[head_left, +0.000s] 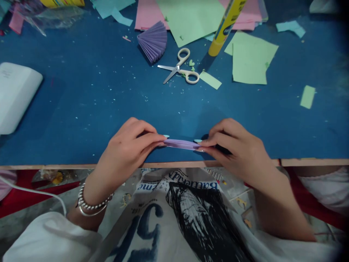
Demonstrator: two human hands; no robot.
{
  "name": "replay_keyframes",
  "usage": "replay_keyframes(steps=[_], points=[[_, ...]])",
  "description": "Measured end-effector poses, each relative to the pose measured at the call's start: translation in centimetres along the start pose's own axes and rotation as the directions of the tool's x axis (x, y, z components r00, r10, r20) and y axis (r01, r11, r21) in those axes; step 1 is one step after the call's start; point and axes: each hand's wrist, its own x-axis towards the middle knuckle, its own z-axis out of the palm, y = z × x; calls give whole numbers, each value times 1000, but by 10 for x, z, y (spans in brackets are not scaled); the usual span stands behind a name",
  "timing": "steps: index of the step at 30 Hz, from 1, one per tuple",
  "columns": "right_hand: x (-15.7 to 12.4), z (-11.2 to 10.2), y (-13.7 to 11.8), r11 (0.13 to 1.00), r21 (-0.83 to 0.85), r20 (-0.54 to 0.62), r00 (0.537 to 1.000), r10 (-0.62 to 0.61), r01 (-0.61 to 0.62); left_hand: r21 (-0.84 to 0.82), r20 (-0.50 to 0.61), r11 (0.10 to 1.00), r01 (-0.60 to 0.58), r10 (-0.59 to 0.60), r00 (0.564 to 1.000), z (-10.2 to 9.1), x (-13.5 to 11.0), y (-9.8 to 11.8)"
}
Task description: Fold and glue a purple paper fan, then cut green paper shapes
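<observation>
A narrow pleated strip of purple paper (pixel 182 144) is stretched between my two hands, just above the table's near edge. My left hand (pixel 128 142) pinches its left end between thumb and fingers. At the opposite end, my right hand (pixel 236 143) has the same kind of pinch, fingers closed on the paper. Beyond my hands, a purple pleated paper fan (pixel 154 42) lies spread on the table. Beside it are scissors (pixel 177 68) with cream handles, their blades apart. The strip's two tips are hidden under my fingers.
A yellow glue stick (pixel 225 29) stands upright behind the scissors. Green paper sheets (pixel 252 60) and pink paper (pixel 148 16) lie at the back of the blue table (pixel 95 94). At the left sits a white box-shaped device (pixel 17 96). Small paper scraps dot the surface.
</observation>
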Motion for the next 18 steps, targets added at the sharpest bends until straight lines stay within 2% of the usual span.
replay_keyframes(steps=[7,11,14,18], points=[[-10,-1,-4,993,-110,27,999,-42,44,12,33,998,-60,60,998,-7,-14,-3],[-18,2,-10,957,-273,3,995,-98,95,1,66,997,-73,73,995,-6,-23,-2],[-24,3,-16,918,-377,3,992,-129,121,67,114,992,-111,103,988,-5,-31,1],[-30,7,-18,928,-351,44,992,-114,123,186,179,974,-126,93,980,-2,-38,12]])
